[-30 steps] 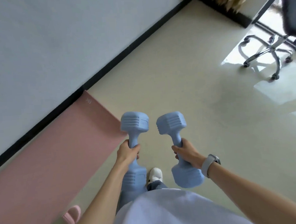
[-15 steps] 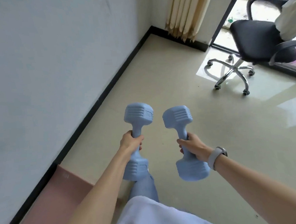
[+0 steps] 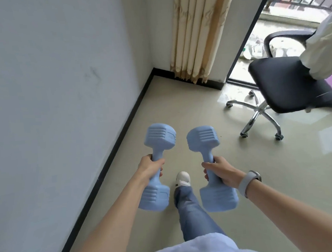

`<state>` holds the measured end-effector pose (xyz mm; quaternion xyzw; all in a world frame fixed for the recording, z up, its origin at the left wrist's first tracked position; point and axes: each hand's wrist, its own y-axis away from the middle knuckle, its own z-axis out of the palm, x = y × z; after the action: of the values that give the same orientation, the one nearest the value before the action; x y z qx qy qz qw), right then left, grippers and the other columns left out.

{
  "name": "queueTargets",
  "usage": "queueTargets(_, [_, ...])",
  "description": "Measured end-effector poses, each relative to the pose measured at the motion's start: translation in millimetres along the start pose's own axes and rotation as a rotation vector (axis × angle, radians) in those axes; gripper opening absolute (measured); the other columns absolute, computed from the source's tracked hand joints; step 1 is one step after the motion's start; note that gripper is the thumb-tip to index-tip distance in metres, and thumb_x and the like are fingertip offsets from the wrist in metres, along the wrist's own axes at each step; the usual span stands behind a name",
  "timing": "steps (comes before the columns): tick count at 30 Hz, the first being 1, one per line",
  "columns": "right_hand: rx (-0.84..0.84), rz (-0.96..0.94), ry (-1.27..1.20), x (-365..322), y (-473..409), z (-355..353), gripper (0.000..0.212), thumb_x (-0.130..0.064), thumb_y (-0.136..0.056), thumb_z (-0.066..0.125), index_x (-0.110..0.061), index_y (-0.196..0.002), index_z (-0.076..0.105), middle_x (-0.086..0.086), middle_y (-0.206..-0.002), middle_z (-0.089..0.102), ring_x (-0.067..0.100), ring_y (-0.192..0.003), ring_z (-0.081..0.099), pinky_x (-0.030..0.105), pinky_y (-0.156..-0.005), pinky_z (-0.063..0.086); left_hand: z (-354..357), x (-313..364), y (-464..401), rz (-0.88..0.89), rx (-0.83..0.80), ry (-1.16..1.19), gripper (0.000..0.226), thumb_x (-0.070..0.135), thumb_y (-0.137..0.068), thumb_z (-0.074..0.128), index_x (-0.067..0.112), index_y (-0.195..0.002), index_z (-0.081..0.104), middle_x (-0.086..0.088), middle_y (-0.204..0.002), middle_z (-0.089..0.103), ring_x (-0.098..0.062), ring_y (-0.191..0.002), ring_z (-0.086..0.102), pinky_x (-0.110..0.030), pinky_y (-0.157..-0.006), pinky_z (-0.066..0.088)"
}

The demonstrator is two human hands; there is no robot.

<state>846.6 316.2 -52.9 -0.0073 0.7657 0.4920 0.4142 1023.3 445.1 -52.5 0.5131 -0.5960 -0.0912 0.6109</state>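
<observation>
Two light blue dumbbells are held out in front of me above the floor, side by side and pointing away from me. My left hand grips the handle of the left dumbbell. My right hand, with a grey band on its wrist, grips the handle of the right dumbbell. Each handle is mostly hidden by the fingers around it.
A white wall with a black skirting runs along the left. A black swivel chair with cloth draped on it stands at the right by an open balcony door. Beige curtains hang in the corner. My white shoe steps forward between the dumbbells.
The view has lifted and moved forward: the pink mat has dropped out of sight, the chair and curtains have come closer. Both hands keep their grip on the dumbbells.
</observation>
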Motion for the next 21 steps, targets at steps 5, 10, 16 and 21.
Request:
queueTargets(5, [0.025,0.008,0.024,-99.3,-110.0,-37.5,0.013,-0.003,-0.089,0.047,-0.008,-0.079,0.039,0.008,-0.066,0.042,0.019,-0.055,0.041,0.028,-0.052,0.041,-7.3,103.4,-107.0,0.001,0.013,0.018,0.007,0.017,-0.085,0.057,0.011,-0.085,0.054,-0.005,-0.067,0.055,-0.018,-0.057,0.052,-0.032,-0.067,0.047])
queueTargets(10, [-0.003,0.026,0.055,-196.4,-186.7,-53.7,0.010,-0.004,-0.089,0.047,-0.007,-0.082,0.041,0.008,-0.067,0.043,0.019,-0.056,0.043,0.028,-0.054,0.043,-33.0,187.5,-186.6,-0.048,0.002,0.058,0.009,0.018,-0.086,0.055,0.015,-0.079,0.051,-0.005,-0.066,0.054,-0.019,-0.056,0.052,-0.032,-0.065,0.044])
queueTargets(16, [-0.019,0.070,0.026,-289.9,-298.1,-43.8,0.012,-0.005,-0.089,0.047,-0.009,-0.079,0.043,0.008,-0.069,0.045,0.018,-0.057,0.044,0.028,-0.056,0.043,-72.3,273.6,-303.3,-0.104,-0.003,0.067,0.010,0.015,-0.088,0.052,0.008,-0.082,0.050,-0.007,-0.065,0.053,-0.019,-0.055,0.051,-0.029,-0.058,0.043])
queueTargets(21, [0.002,0.073,-0.011,-361.4,-403.1,-25.2,0.014,-0.003,-0.090,0.047,-0.010,-0.079,0.042,0.008,-0.070,0.043,0.018,-0.059,0.042,0.026,-0.055,0.042,-103.5,341.0,-422.9,-0.116,-0.030,0.010,0.007,0.013,-0.086,0.049,0.007,-0.083,0.049,-0.007,-0.062,0.052,-0.020,-0.056,0.049,-0.031,-0.063,0.041])
